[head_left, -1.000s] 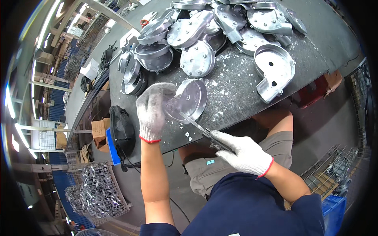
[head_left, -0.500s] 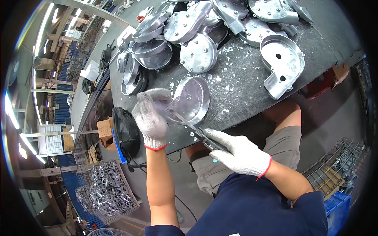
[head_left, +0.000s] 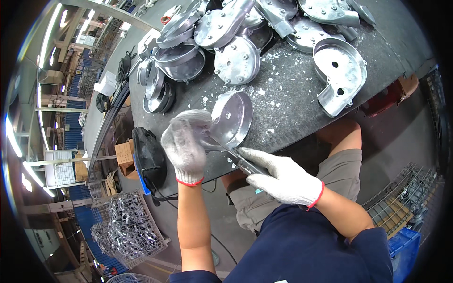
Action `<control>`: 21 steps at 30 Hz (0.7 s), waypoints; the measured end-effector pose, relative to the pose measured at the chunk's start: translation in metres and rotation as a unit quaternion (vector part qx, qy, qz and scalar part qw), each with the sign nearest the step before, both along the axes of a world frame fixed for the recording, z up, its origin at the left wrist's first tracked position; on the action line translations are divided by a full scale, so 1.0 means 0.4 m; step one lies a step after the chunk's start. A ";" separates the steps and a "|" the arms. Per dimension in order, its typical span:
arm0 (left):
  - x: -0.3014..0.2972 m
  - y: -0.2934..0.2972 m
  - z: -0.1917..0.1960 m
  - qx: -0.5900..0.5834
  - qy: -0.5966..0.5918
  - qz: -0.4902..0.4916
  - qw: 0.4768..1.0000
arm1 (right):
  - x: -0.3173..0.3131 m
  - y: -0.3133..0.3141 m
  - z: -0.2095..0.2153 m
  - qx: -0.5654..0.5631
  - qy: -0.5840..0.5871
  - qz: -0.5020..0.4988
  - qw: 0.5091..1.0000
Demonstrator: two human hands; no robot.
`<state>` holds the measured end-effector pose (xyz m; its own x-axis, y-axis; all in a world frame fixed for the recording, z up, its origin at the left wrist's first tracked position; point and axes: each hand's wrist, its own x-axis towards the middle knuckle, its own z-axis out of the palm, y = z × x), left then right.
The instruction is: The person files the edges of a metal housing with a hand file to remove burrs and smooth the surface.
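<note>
Shiny bare-metal casing (head_left: 231, 118) gleaming, knitted white cloth gloves with red cuffs on both hands (head_left: 185, 146) (head_left: 283, 177), matt dark speckled tabletop (head_left: 292, 94) rough with pale metal flakes.

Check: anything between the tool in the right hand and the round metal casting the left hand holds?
Nothing visible. The left hand grips the round metal casting at its edge; the right hand holds the hand tool, its tip already against the rim.

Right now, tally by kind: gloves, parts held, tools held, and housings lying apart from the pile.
White gloves, on the left hand and right hand: 2
Round metal cover, held by the left hand: 1
Hand tool, held by the right hand: 1
Snail-shaped metal housing, lying alone: 1
Total: 5
</note>
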<state>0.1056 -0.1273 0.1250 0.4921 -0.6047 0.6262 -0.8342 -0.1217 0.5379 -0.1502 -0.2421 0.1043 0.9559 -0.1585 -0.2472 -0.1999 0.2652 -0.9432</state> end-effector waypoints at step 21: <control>-0.010 -0.005 0.023 0.002 0.101 -0.055 0.993 | -0.070 0.016 0.039 -0.412 -0.011 -0.051 0.910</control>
<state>0.1015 -0.1293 0.1340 0.5380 -0.6643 0.5189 -0.7180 -0.0386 0.6950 -0.1781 -0.2357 0.1200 0.9291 -0.3697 0.0148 -0.1928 -0.5179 -0.8334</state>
